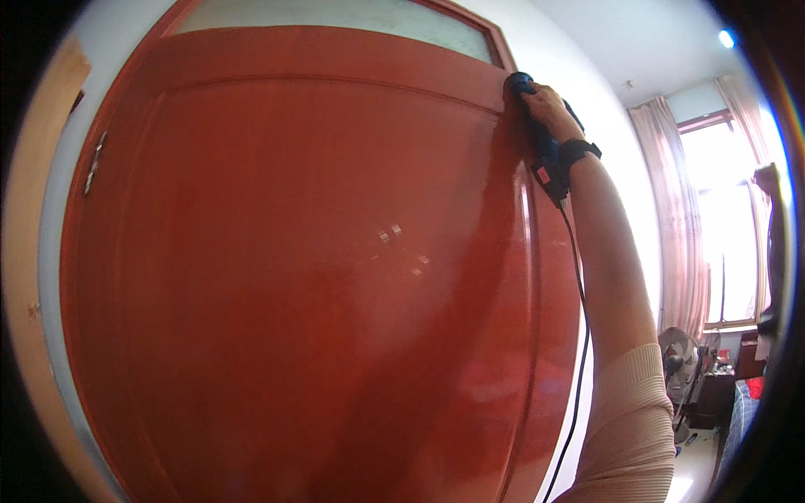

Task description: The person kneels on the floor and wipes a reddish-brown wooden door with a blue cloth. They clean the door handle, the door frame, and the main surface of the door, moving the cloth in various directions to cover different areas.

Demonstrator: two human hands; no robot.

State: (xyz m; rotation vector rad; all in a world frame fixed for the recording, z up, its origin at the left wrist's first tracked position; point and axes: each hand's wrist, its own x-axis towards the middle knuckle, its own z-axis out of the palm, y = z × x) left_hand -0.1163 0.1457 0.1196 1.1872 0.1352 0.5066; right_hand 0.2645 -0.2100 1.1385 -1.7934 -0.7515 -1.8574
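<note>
My right hand (548,108) is raised to the upper right corner of a red-brown wooden door (302,251). It grips a dark, corded handheld device (542,141), whose exact kind I cannot tell. The device lies along the door's right edge, with its rounded end near the top corner. From its lower end a black cable (582,302) hangs down past my forearm. A dark band (578,151) circles my wrist. The door's glossy panel carries several small pale marks or reflections near the middle. My left hand is out of view.
A metal hinge (94,163) sits on the door's left side, and a glass transom (339,25) is above. To the right are a curtain (673,220), a bright window (726,251), a standing fan (679,364) and a bed (742,415) with a checked cover.
</note>
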